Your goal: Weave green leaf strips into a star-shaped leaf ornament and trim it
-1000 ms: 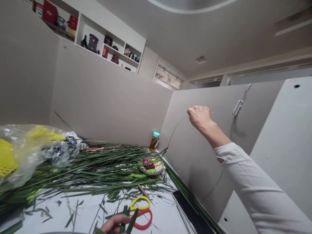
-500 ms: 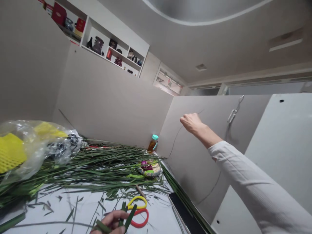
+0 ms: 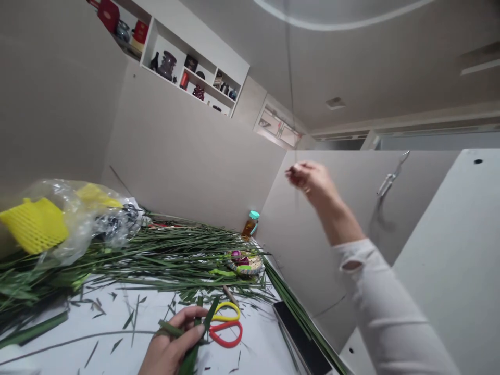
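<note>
Low in the view, my left hand pinches several crossed green leaf strips between thumb and fingers. Just right of its fingertips lie scissors with one yellow and one red handle loop. My right hand is raised high in front of the grey partition, its fingers closed together and blurred. A thin strand runs upward from near its fingertips; whether the fingers grip it is hard to make out. A pile of long green leaves spreads over the white table.
At the left is a plastic bag with yellow foam netting. A bottle with a teal lid stands in the far corner, near a small woven dish holding purple items. A dark flat object lies at the table's right edge.
The view has shifted, showing more of my left hand and its strips. My right hand has turned and its fingers now point left; the thin strand now stands upright above it.
</note>
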{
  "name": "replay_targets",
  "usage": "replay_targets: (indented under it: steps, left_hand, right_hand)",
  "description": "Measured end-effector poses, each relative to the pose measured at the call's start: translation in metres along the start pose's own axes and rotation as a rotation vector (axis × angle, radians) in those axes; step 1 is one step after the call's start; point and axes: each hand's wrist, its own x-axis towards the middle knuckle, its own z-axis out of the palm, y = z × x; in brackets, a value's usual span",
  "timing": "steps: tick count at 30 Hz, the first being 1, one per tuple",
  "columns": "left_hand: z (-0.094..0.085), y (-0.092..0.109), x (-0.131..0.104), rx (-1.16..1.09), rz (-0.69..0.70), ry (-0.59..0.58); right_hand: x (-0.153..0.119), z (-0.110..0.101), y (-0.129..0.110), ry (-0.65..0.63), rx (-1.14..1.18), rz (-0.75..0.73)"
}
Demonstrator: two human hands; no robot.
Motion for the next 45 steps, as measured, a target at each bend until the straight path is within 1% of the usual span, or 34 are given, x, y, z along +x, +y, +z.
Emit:
replay_targets:
  steps: [1, 3, 5, 7, 8, 10, 12, 14, 18, 22, 26, 29, 32, 34, 36, 39, 41, 43, 45]
  left_hand:
    - [-0.001, 0.005, 0.0, -0.006, -0.005, 0.012]
    - [-0.003, 0.017, -0.001, -0.011, -0.011, 0.042]
    - [-0.006, 0.027, -0.001, -0.017, -0.009, 0.074]
    - [-0.008, 0.036, -0.003, -0.033, -0.008, 0.098]
    - [-0.008, 0.04, -0.004, -0.045, -0.014, 0.102]
    - [-0.007, 0.046, -0.006, -0.065, -0.025, 0.116]
    - [-0.004, 0.049, -0.007, -0.073, -0.045, 0.118]
    - [-0.001, 0.051, -0.008, -0.073, -0.067, 0.118]
    - [0.002, 0.053, -0.011, -0.038, -0.09, 0.145]
    - [0.003, 0.056, -0.015, 0.025, -0.081, 0.198]
    - [0.004, 0.057, -0.017, 0.065, -0.103, 0.226]
    - [0.003, 0.055, -0.015, 0.08, -0.109, 0.23]
    - [0.002, 0.053, -0.014, 0.098, -0.068, 0.205]
    - [0.002, 0.053, -0.016, 0.099, -0.05, 0.183]
    - [0.003, 0.055, -0.019, 0.1, -0.079, 0.191]
    - [0.006, 0.058, -0.027, 0.11, -0.19, 0.255]
    - [0.009, 0.059, -0.032, 0.147, -0.219, 0.31]
    - [0.01, 0.059, -0.035, 0.217, -0.182, 0.342]
    - [0.008, 0.058, -0.035, 0.282, -0.132, 0.335]
  right_hand:
    - [-0.019, 0.022, 0.016, -0.106, 0.108, 0.056]
    - [-0.065, 0.064, 0.044, -0.274, 0.305, 0.168]
    - [-0.113, 0.098, 0.064, -0.426, 0.495, 0.263]
    - [-0.153, 0.123, 0.075, -0.553, 0.677, 0.344]
    - [-0.168, 0.131, 0.078, -0.598, 0.763, 0.38]
    - [-0.19, 0.14, 0.08, -0.674, 0.917, 0.449]
    - [-0.201, 0.141, 0.078, -0.722, 1.054, 0.513]
    - [-0.206, 0.138, 0.075, -0.726, 1.178, 0.571]
    - [-0.211, 0.127, 0.071, -0.672, 1.367, 0.672]
    - [-0.216, 0.119, 0.078, -0.596, 1.473, 0.76]
    - [-0.22, 0.118, 0.092, -0.541, 1.529, 0.828]
    - [-0.221, 0.119, 0.101, -0.501, 1.547, 0.869]
    - [-0.221, 0.119, 0.104, -0.467, 1.561, 0.904]
    - [-0.221, 0.118, 0.104, -0.451, 1.57, 0.921]
    - [-0.222, 0.117, 0.103, -0.443, 1.579, 0.932]
    - [-0.226, 0.117, 0.098, -0.44, 1.592, 0.938]
    - [-0.23, 0.117, 0.094, -0.445, 1.597, 0.942]
    - [-0.234, 0.118, 0.09, -0.455, 1.601, 0.951]
    - [-0.238, 0.119, 0.086, -0.471, 1.6, 0.961]
